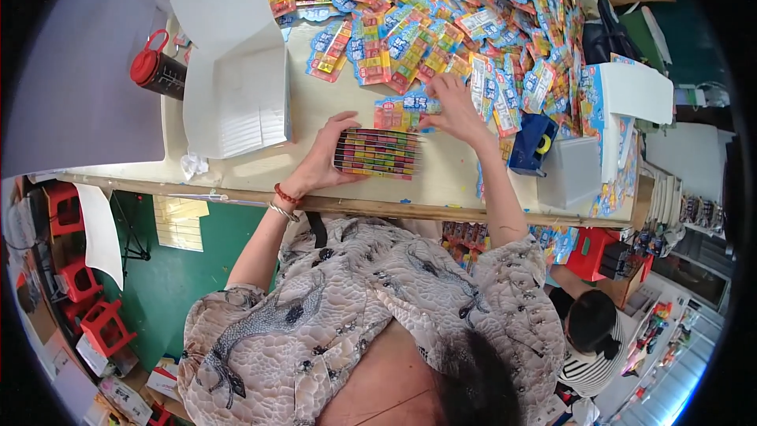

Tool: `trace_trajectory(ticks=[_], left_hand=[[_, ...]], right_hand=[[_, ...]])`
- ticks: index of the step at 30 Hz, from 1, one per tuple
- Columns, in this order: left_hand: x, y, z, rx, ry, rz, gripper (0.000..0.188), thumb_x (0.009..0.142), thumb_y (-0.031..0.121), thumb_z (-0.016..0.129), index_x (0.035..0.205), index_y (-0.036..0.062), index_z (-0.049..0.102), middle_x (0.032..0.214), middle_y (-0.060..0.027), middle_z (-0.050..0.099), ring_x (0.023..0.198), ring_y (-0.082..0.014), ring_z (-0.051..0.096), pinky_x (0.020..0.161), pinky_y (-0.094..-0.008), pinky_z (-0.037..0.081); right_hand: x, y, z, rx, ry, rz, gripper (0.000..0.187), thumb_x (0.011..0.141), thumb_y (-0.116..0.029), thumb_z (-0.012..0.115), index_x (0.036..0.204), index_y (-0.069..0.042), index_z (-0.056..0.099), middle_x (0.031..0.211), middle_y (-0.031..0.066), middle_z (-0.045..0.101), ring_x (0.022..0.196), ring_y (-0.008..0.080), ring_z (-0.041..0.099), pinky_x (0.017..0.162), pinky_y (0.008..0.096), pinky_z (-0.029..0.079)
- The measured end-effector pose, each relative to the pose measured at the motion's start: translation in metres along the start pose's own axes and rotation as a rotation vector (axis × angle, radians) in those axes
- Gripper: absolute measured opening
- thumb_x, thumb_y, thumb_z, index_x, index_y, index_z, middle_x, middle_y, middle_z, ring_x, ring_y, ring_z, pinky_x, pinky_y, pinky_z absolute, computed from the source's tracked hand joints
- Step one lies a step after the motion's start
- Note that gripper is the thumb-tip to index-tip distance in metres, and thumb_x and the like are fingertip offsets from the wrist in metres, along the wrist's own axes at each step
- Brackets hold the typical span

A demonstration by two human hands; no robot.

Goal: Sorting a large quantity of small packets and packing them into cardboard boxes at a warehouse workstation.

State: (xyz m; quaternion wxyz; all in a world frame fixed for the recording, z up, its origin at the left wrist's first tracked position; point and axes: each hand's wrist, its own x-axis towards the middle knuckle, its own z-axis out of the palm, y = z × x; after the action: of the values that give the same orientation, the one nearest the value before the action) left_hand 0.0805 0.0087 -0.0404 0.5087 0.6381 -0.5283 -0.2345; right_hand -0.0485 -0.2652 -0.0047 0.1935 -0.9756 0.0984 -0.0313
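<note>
My left hand [325, 156] is closed around the left end of a stack of blister packs [378, 153], their coloured edges facing up near the table's front edge. Just beyond the stack, my right hand [453, 110] pinches the right end of a single blister pack [400, 113] with a blue and white header and coloured pieces. That pack lies close against the far side of the stack. A large heap of similar packs [410, 39] spreads over the far side of the table, some face up and some turned over.
An open white box [236, 102] stands at the left beside a dark bottle with a red lid [158, 67]. To the right are a blue tape dispenser [534, 144], a clear plastic box [569, 172] and a printed display box [611, 110]. Another person [591, 331] sits at the lower right.
</note>
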Motion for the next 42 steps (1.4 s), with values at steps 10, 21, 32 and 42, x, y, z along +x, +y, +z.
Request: trace_trajectory(ticks=[10, 21, 32, 42], left_hand=[[0.0, 0.002, 0.003, -0.026, 0.063, -0.054, 0.116, 0.054, 0.025, 0.089, 0.146, 0.0074, 0.02, 0.127, -0.016, 0.045, 0.118, -0.0321, 0.043, 0.102, -0.0409, 0.032], [-0.003, 0.001, 0.003, 0.019, -0.021, -0.079, 0.098, 0.057, 0.018, 0.088, 0.134, 0.0057, 0.03, 0.124, -0.0119, 0.04, 0.117, -0.0233, 0.043, 0.101, -0.0342, 0.036], [-0.006, 0.004, 0.008, 0.109, 0.132, 0.093, 0.11, 0.054, 0.022, 0.089, 0.14, 0.0047, 0.023, 0.136, -0.0192, 0.036, 0.124, -0.0349, 0.036, 0.107, -0.0418, 0.03], [-0.003, 0.008, 0.0, 0.056, -0.026, 0.003, 0.123, 0.057, 0.029, 0.088, 0.146, 0.0013, 0.009, 0.135, -0.0204, 0.036, 0.124, -0.0351, 0.037, 0.107, -0.0423, 0.03]], right_hand=[[0.021, -0.011, 0.011, 0.913, -0.442, 0.023, 0.024, 0.091, -0.02, 0.057, 0.11, -0.006, 0.059, 0.09, 0.0061, 0.059, 0.08, 0.0141, 0.054, 0.074, 0.0312, 0.045], [0.2, -0.02, 0.005, -0.134, -0.198, -0.021, 0.073, 0.077, -0.016, 0.07, 0.141, -0.011, 0.035, 0.126, 0.0142, 0.054, 0.116, 0.0331, 0.051, 0.097, 0.0419, 0.042], [0.018, -0.008, -0.007, 0.835, -0.025, 0.3, 0.018, 0.084, -0.011, 0.061, 0.098, 0.0, 0.061, 0.087, -0.0018, 0.058, 0.08, 0.0092, 0.053, 0.071, 0.0242, 0.045], [-0.057, -0.059, 0.008, 0.879, -0.24, 0.052, 0.056, 0.088, -0.033, 0.05, 0.133, 0.0, 0.042, 0.131, 0.0117, 0.047, 0.126, 0.0237, 0.041, 0.107, 0.0343, 0.028]])
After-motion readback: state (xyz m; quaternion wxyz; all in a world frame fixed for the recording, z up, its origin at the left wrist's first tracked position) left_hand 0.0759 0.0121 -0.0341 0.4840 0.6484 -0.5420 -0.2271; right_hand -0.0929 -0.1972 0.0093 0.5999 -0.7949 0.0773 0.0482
